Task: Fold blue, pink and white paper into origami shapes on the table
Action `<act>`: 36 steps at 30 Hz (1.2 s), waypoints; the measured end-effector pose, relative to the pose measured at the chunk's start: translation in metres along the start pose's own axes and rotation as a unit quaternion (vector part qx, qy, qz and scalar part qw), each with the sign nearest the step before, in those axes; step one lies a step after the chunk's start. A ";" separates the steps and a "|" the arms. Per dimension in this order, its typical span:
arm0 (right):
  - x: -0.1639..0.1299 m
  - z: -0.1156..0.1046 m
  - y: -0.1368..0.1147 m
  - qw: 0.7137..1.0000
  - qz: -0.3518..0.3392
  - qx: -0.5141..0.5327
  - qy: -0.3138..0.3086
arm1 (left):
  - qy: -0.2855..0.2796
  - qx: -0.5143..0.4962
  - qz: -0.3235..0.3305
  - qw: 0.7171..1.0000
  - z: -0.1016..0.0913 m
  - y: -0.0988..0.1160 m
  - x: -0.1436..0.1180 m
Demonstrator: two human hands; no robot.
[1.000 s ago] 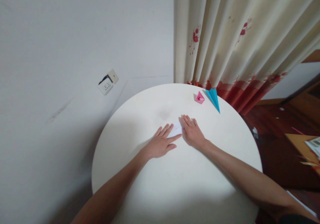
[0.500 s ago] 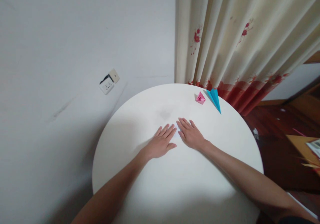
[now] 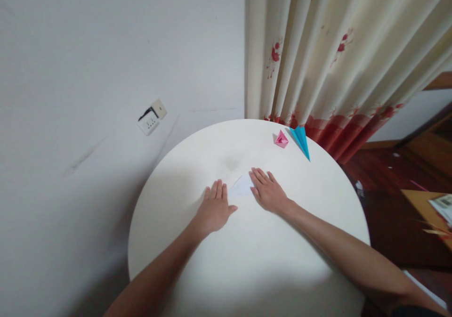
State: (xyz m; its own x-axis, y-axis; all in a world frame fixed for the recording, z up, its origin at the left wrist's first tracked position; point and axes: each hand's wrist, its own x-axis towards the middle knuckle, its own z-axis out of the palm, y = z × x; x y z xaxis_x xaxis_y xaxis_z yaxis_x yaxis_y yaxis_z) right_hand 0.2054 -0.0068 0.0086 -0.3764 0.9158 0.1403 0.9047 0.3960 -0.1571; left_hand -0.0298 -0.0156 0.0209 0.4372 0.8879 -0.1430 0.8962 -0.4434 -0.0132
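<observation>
Tabletop [image 3: 254, 251] beneath seemingly folded paper [image 3: 242, 186]

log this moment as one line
left hand: flat, at left end of white paper | right hand: flat, at its right end | on table: pink folded paper, blue folded paper

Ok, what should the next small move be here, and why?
Probably slide the left hand inward to press along the white paper. The right hand lies flat over its right end, which should steady it, while its middle is uncovered. The left hand is flat by the other end, so it seems best placed to smooth that stretch.
</observation>
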 end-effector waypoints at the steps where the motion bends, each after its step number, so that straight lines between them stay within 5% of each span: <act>1: 0.000 0.000 0.000 1.000 0.001 0.000 -0.001 | 0.004 0.005 -0.013 1.000 -0.001 -0.002 0.001; 6: 0.000 -0.002 -0.002 1.000 0.009 -0.002 0.002 | 0.096 -0.012 -0.074 0.992 -0.015 0.002 0.013; 9: -0.001 -0.002 -0.002 1.000 0.011 0.000 0.006 | 0.136 -0.040 -0.006 0.990 -0.019 0.012 0.017; 14: -0.004 -0.004 -0.005 1.000 0.020 -0.003 0.003 | 0.092 -0.054 0.132 0.985 -0.012 0.029 0.015; 20: -0.009 -0.019 -0.005 0.999 0.038 0.003 0.000 | 0.044 -0.061 0.155 0.985 -0.009 0.024 0.019; 36: -0.005 -0.030 0.010 0.996 0.055 0.061 0.018 | 0.087 -0.127 0.168 0.974 -0.011 0.005 0.034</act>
State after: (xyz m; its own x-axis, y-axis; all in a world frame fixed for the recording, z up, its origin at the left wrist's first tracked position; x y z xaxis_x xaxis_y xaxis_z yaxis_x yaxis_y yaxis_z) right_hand 0.2227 -0.0088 0.0357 -0.2677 0.9518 0.1500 0.9082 0.3012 -0.2907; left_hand -0.0099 0.0137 0.0274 0.6957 0.7146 0.0736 0.6801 -0.6881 0.2530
